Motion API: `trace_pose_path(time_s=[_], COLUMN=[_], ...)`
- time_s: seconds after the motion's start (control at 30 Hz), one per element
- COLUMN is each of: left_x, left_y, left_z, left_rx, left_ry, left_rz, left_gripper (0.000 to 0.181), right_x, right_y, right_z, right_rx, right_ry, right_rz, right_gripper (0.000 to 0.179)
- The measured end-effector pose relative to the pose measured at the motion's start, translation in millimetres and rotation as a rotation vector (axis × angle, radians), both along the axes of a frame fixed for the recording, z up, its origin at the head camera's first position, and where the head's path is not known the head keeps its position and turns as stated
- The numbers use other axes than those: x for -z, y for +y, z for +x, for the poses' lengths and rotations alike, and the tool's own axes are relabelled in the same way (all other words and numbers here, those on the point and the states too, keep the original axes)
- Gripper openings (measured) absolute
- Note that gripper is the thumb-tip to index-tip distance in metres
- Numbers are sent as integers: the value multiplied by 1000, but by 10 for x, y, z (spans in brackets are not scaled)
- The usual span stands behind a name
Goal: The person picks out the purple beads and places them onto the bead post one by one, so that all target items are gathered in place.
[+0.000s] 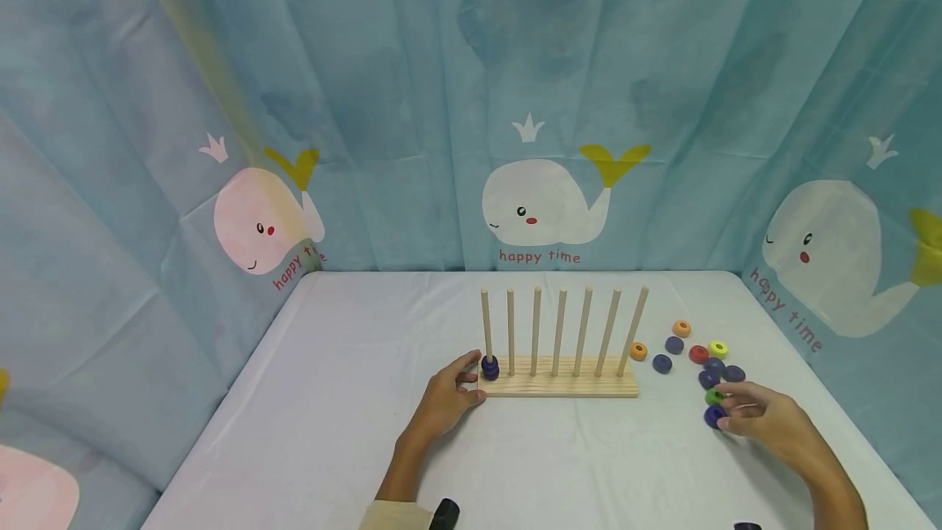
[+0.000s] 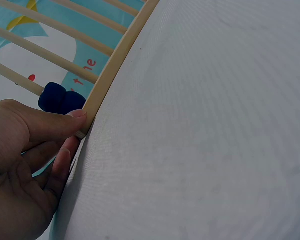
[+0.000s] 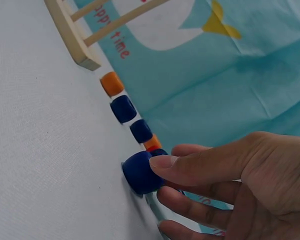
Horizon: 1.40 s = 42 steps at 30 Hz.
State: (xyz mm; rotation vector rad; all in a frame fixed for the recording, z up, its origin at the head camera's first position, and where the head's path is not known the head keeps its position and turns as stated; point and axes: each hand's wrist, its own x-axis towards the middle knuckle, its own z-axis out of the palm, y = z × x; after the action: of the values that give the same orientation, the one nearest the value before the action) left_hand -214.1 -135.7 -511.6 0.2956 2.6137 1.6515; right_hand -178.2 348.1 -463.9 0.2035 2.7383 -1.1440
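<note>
near right: the right hand (image 1: 773,422) pinches a blue bead (image 1: 711,417); a shallow hold may let it slip. just beyond sits a green bead (image 1: 711,397); a knuckle brushing it could send it rolling. left: the left hand (image 1: 443,401) grips the left end of the rack (image 1: 559,388); an uneven pull may skew it. farther right: a red bead (image 1: 698,355).
</note>
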Motion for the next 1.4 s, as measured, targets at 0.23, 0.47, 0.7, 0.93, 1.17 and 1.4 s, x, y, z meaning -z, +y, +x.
trace_pose_path(time_s=[0.23, 0.47, 0.7, 0.93, 1.17, 1.4], left_x=[4, 13, 9, -13, -2, 12], left_y=[-1, -6, -7, -6, -12, -18], left_z=[0, -15, -4, 5, -3, -6], left_rx=[2, 7, 3, 1, 7, 9], left_ry=[7, 30, 9, 7, 18, 15], left_rz=[-1, -3, -6, -6, 4, 0], left_gripper=[68, 66, 67, 68, 67, 66], right_x=[19, 46, 47, -60, -186, -251], right_y=[-21, -51, -50, -132, -310, -411], right_z=[-15, -19, -28, -24, -18, -4], right_rx=[-16, -8, -15, -17, -34, -69], right_ry=[-16, -20, -18, -25, 39, 150], right_rz=[-5, 22, 64, 74, 83, 132], right_gripper=[65, 66, 69, 70, 69, 62])
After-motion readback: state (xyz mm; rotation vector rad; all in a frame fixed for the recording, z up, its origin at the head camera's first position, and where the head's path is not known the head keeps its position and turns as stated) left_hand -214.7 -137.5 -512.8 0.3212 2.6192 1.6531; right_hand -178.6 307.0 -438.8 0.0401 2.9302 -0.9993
